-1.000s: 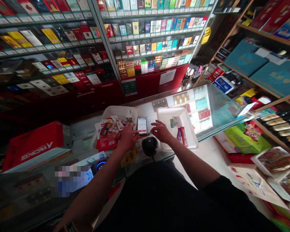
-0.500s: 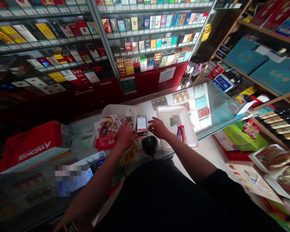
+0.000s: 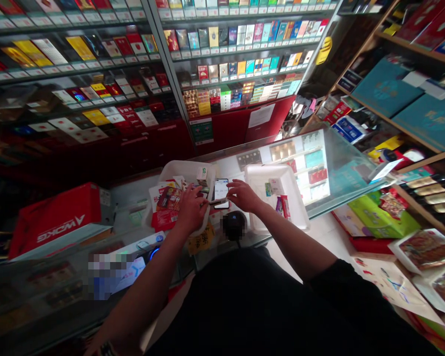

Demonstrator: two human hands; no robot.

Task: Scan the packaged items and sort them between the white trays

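A phone with a lit white screen lies on the counter between two white plastic bins. Across its lower half runs a thin, flat, dark-edged item, too small to name. My left hand pinches the left end of this item, beside the left bin. At the other end, the fingers of my right hand close on it, beside the right bin. Red snack packets and a small white box lie in the left bin. The right bin holds several small wrapped sweets.
Just in front of my body stands a round black device. A red shoe-type box sits on the left of the glass counter. Shelves of small packs line the far wall; larger boxes fill the right shelving.
The view has shifted slightly, so the scene sits a little farther right. The thin item has come up across the phone, and both hands' fingers have closed in on its ends.
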